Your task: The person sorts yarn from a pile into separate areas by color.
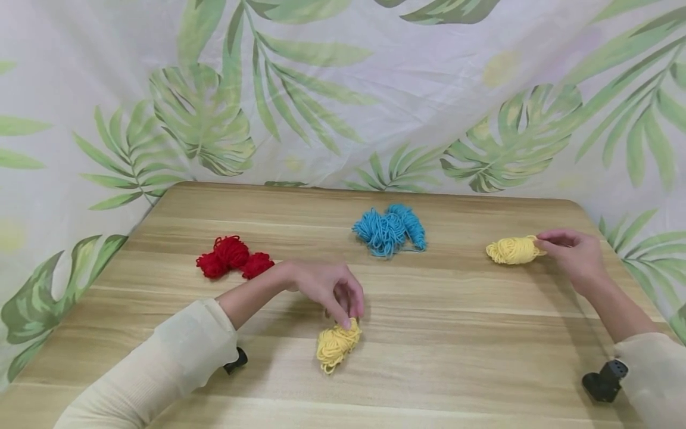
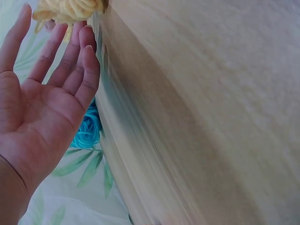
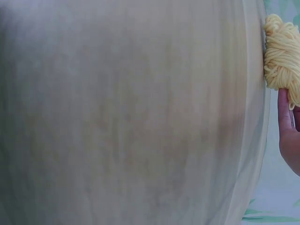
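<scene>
Near the table's middle front lies a small bundle of yellow yarn [image 1: 334,348], its upper end pinched between the thumb and fingers of my left hand [image 1: 329,289]. In the left wrist view, the same yellow yarn [image 2: 70,10] shows at the fingertips, partly cut off by the frame. At the far right, the thumb and fingers of my right hand [image 1: 576,256] pinch the right end of another yellow yarn bundle [image 1: 513,251]. This yellow yarn [image 3: 282,58] stands at the edge of the right wrist view, where most of the hand is out of frame.
Blue yarn bundles [image 1: 380,232] lie together at the back middle of the wooden table [image 1: 455,333]. Red yarn bundles [image 1: 231,253] are grouped at the left, behind my left forearm. A leaf-patterned cloth [image 1: 321,89] hangs behind the table.
</scene>
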A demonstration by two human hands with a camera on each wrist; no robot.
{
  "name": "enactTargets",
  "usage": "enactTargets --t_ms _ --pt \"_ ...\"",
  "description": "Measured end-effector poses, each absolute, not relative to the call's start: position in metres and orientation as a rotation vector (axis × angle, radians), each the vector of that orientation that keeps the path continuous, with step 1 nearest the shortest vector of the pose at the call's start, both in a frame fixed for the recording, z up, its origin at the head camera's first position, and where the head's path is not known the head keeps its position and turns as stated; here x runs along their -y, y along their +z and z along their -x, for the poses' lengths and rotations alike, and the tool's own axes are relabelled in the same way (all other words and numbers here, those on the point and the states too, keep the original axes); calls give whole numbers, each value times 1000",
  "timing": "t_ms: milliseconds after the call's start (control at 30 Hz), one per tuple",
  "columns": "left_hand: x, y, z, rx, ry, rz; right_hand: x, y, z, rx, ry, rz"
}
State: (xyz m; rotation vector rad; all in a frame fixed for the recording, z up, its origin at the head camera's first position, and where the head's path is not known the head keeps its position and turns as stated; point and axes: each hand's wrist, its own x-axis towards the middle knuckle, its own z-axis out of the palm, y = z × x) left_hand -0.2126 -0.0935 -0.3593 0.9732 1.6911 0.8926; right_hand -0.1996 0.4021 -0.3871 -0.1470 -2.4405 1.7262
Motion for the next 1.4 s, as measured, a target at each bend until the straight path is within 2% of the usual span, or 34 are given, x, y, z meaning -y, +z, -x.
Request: enactTargets --t_ms 967,1400 --pt "90 -359 212 -1712 937 -966 -412 -385 198 2560 1657 166" --pt "88 -363 214 -1707 961 -995 -419 -388 195 2483 1873 -41"
